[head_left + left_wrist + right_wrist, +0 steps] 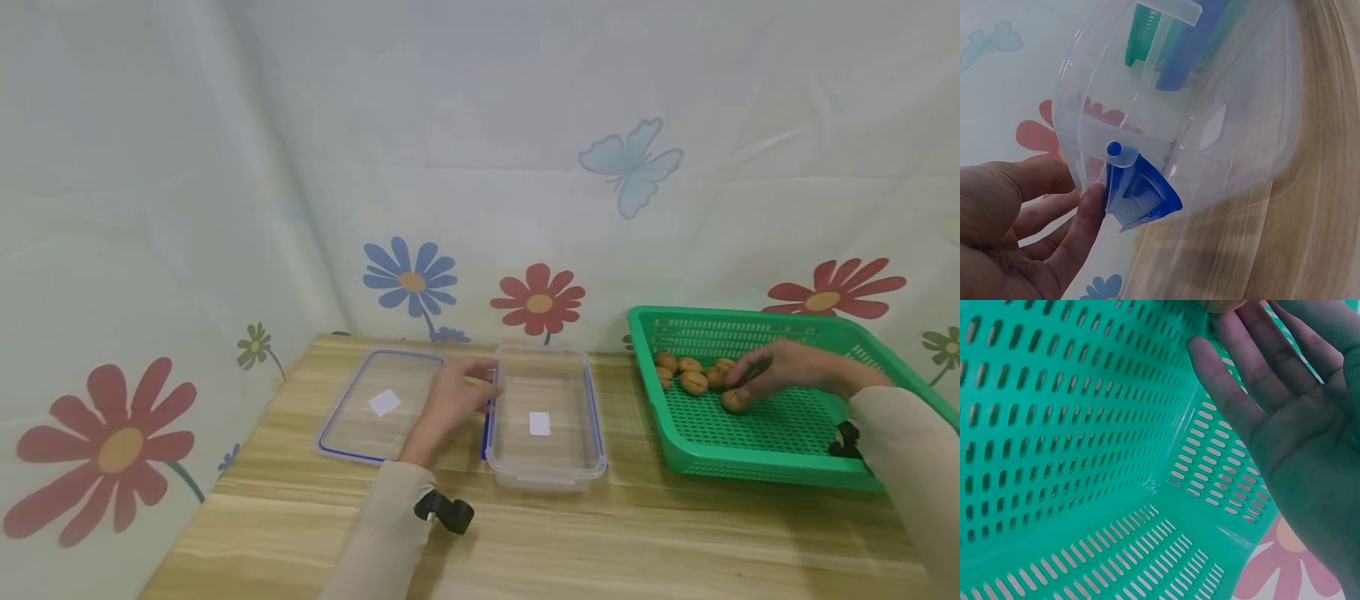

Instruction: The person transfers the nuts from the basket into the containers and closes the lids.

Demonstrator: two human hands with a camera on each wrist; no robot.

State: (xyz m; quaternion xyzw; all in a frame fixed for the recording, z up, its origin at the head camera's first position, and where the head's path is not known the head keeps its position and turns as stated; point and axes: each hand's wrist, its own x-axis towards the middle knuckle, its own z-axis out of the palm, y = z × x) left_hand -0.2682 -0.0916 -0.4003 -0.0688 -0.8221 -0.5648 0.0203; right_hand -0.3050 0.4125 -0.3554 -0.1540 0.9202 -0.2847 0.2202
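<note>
A clear plastic container point(543, 417) with blue latches stands on the wooden table, and its clear lid point(378, 404) lies flat to its left. My left hand point(487, 390) reaches over the lid to the container's left rim. In the left wrist view its fingertips point(1088, 206) touch the container point(1210, 112) beside a blue latch point(1144, 197). At the right, a green slotted basket point(780, 425) holds several walnuts point(693, 377). My right hand point(742, 385) is inside it with straight fingers point(1222, 375). Its tips are at a walnut point(1222, 305).
A flower-and-butterfly printed cloth point(480, 167) closes off the back and left side. Bare wooden table point(600, 542) stretches in front of the container and basket. Black camera mounts sit on both wrists point(446, 510).
</note>
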